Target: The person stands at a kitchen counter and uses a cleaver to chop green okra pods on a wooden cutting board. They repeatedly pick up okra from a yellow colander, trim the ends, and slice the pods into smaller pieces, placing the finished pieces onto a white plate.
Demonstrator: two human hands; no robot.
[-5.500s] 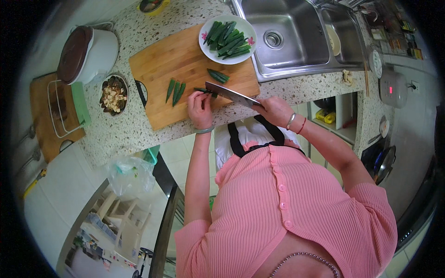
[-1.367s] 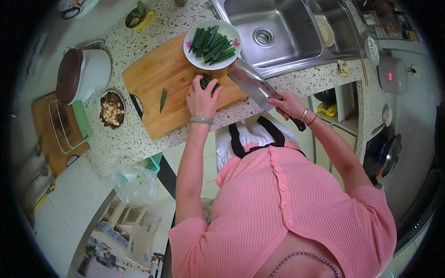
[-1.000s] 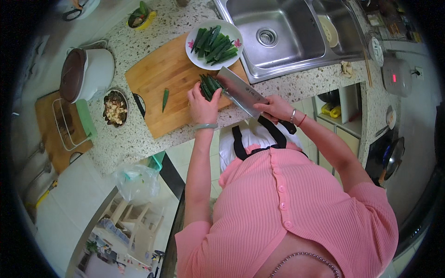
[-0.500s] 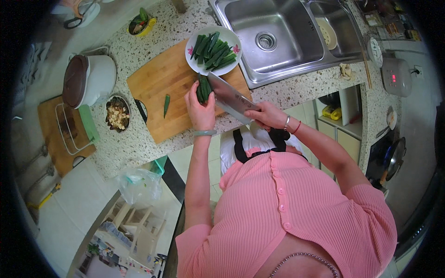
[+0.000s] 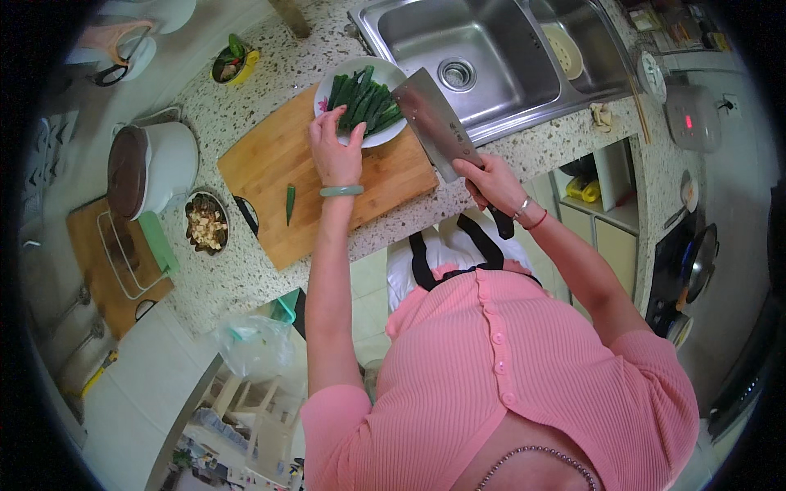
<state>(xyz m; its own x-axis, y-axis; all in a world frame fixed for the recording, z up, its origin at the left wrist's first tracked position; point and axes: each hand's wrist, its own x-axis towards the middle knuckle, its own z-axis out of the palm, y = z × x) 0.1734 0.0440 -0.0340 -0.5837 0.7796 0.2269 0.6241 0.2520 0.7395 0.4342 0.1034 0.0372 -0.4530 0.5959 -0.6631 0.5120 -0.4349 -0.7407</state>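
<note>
My left hand (image 5: 336,155) is over the near edge of a white plate (image 5: 385,133). Its thumb and fingers are spread apart, with the fingertips at a pile of dark green cut vegetable pieces (image 5: 367,102) on the plate. My right hand (image 5: 494,182) grips a cleaver (image 5: 438,123) by its dark handle; the broad blade is raised beside the plate, toward the sink. Below the plate lies a wooden cutting board (image 5: 262,164), partly covered by it. A single pointed green piece (image 5: 290,204) rests on the board, left of my left forearm.
A double steel sink (image 5: 426,41) is set into the speckled counter at the far right. Left of the board stand a bowl of pale chopped pieces (image 5: 206,222) and a white pot with a brown lid (image 5: 155,168). A small yellow-handled bowl (image 5: 234,67) sits farther back.
My left hand has moved up from the board to the plate, and the green pieces it held are now among the pile. The cleaver has lifted away from the board toward the right.
</note>
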